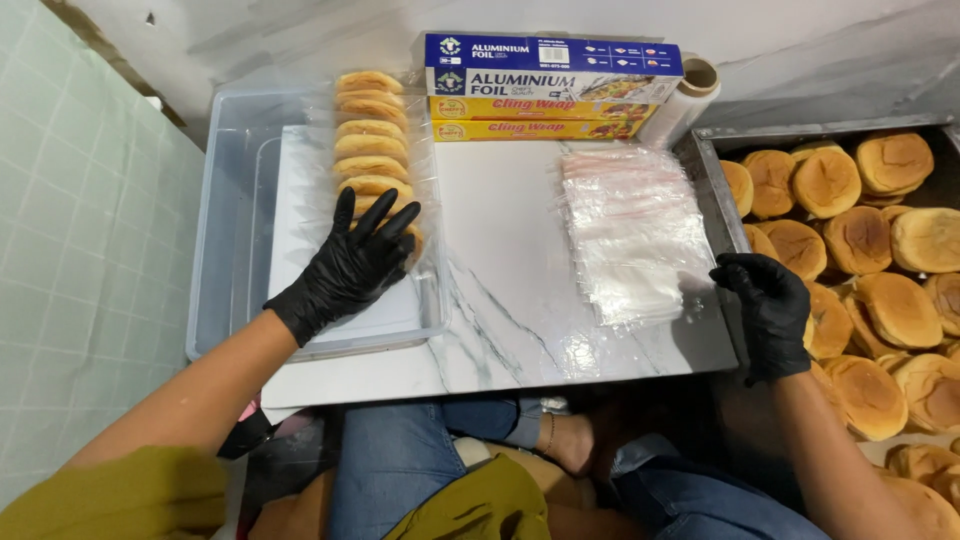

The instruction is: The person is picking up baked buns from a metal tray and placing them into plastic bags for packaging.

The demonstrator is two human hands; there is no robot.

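Head view: left hand [345,265] spread flat on buns [371,150] in the tub [225,200]; right hand [770,305], right of the tub, pinches bags [630,235].

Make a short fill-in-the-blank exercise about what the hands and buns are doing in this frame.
1. The left hand rests on a row of bagged ____ in the clear plastic bin.
2. Both hands wear ____ gloves.
3. The right hand touches the stack of clear plastic ____ on the marble board.

Missing: buns; black; bags
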